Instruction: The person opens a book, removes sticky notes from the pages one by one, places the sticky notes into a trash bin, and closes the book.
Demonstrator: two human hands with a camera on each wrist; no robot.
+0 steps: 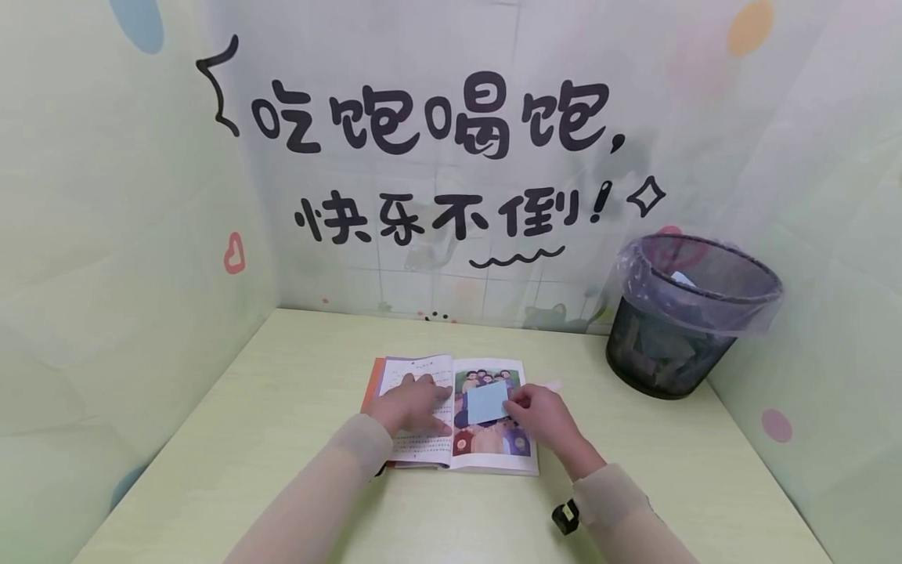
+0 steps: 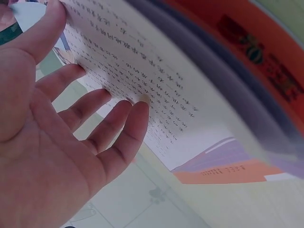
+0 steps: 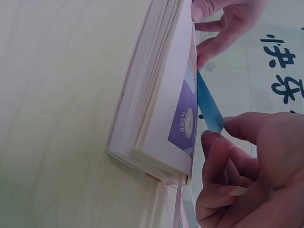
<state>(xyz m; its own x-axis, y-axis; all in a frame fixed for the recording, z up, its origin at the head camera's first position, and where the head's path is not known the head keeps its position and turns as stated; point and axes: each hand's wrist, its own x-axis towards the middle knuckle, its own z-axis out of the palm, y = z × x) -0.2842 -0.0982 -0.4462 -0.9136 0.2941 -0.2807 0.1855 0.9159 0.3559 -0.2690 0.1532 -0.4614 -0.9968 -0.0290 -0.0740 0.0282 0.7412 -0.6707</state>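
Pale table [image 1: 268, 423], lettered wall [image 1: 437, 172], bin [image 1: 658, 345], left hand [image 1: 414, 405] spread on book [image 1: 493, 463], right hand [image 1: 544, 417] pinching blue paper [image 1: 486, 403]

Across the wall sheet [image 1: 451, 172] facing me, 2 lines of bold black characters read 吃饱喝饱, and 快乐不倒! In the open book [image 1: 493, 464], a round printed badge [image 3: 189, 123] says GOOD; the left page [image 1: 423, 448] carries print too small for me to read.

Table [image 1: 282, 392], left: passable beside the book [image 1: 493, 464], toward the far wall [image 1: 437, 172].
Far right: blocked by the bin [image 1: 665, 352].
Over the book: obstructed — left hand [image 1: 416, 406] at left, right hand [image 1: 543, 413] with blue paper [image 1: 486, 403].
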